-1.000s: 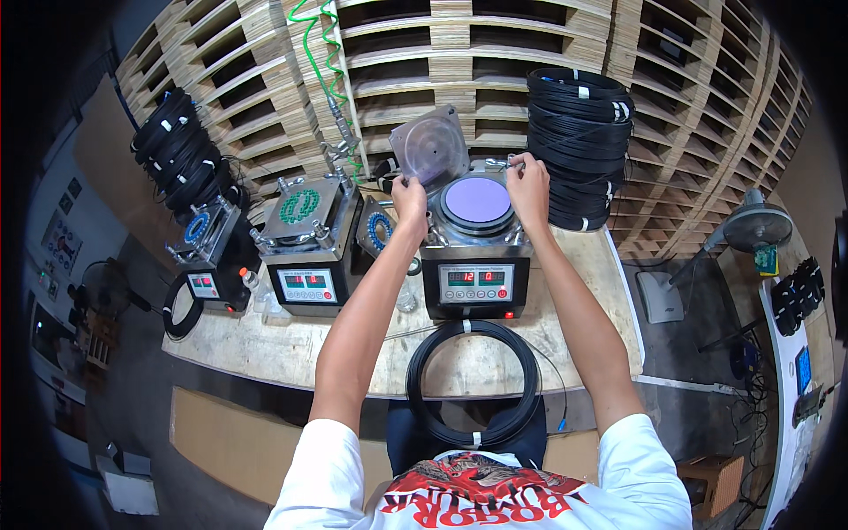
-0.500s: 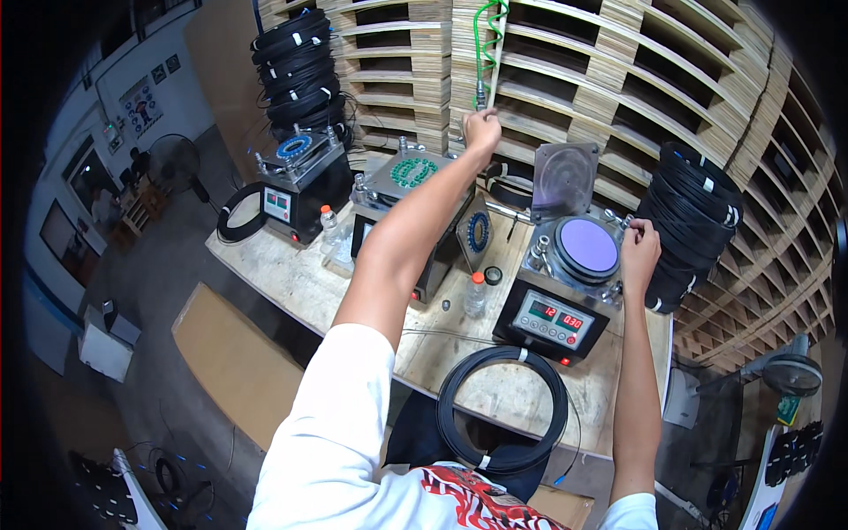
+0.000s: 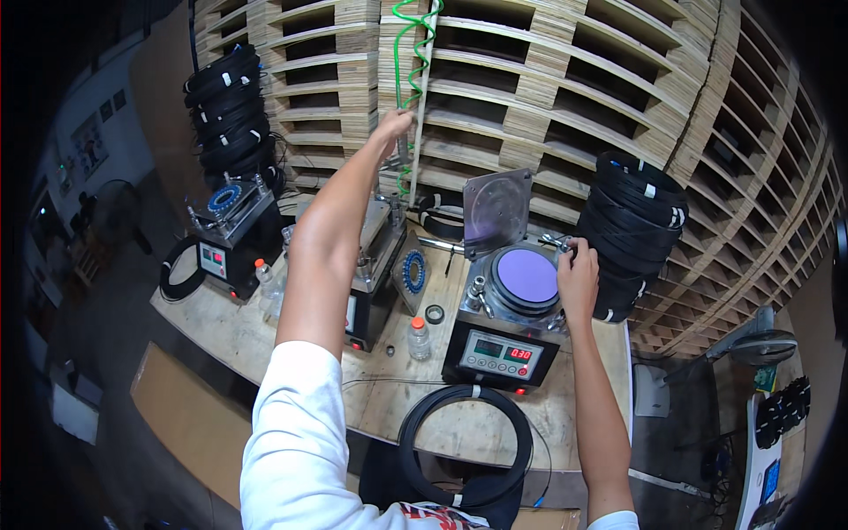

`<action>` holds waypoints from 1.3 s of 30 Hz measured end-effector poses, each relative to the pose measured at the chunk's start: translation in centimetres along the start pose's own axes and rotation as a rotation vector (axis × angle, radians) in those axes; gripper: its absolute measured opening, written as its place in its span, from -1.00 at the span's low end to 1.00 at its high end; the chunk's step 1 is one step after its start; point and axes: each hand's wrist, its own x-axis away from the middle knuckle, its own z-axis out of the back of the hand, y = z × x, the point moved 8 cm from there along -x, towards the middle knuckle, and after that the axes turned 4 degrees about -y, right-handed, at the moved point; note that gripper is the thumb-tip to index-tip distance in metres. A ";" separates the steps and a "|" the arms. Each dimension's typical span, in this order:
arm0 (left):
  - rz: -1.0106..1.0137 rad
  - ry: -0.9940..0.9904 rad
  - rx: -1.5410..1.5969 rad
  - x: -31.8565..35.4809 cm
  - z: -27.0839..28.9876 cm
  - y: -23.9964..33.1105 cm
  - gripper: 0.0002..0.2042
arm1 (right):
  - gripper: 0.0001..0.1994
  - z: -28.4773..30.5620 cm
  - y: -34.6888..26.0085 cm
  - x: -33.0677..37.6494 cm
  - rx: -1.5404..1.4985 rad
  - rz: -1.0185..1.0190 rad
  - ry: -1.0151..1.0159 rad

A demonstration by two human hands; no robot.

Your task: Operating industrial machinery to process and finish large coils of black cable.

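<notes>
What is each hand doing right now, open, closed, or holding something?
Left hand: raised, fingers closed around the coiled green air hose.
Right hand: resting on the rim of the grey machine with the round purple plate; grip cannot be told.

Head view. Left hand (image 3: 394, 124) raised to the green coiled hose (image 3: 408, 53) before stacked wooden pallets (image 3: 565, 97). Right hand (image 3: 577, 281) rests at the right rim of the open press machine (image 3: 512, 318), beside its purple disc (image 3: 527, 276). A black cable coil (image 3: 465, 442) lies on the tabletop (image 3: 265, 340).
</notes>
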 end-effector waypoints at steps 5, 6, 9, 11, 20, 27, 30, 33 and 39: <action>-0.157 0.012 -0.069 5.3 0.7 8.4 -0.56 | -0.75 0.7 0.7 -0.4 0.030 0.016 0.017; -0.199 -0.016 -0.046 6.8 1.1 9.9 -0.57 | -0.74 0.5 0.7 -0.4 0.022 0.038 0.024; -0.313 -0.123 0.016 11.6 1.8 13.4 -0.61 | -0.71 0.4 0.1 -0.5 -0.083 0.060 -0.010; -0.389 -0.362 0.015 15.1 0.1 15.5 -0.62 | -0.67 -0.8 1.6 -1.5 -0.115 0.107 -0.051; -0.452 -0.805 0.052 31.1 -11.9 20.2 -0.67 | -0.39 1.3 -9.7 1.5 -0.745 0.216 -1.045; -0.559 -0.756 0.121 34.0 -16.2 21.2 -0.64 | -0.65 4.9 -10.4 2.4 -1.010 -0.027 -0.835; -0.579 -0.658 0.226 34.1 -17.6 19.7 -0.64 | -0.69 4.5 -8.2 2.5 -0.925 -0.052 -0.669; -0.701 -0.091 0.283 32.2 -15.3 15.6 -0.74 | -0.71 2.8 -6.6 3.1 -0.847 -0.059 -0.577; -0.355 0.470 0.230 29.4 -13.6 3.7 -0.73 | -0.83 -0.3 -4.0 3.4 -0.956 -0.003 -0.319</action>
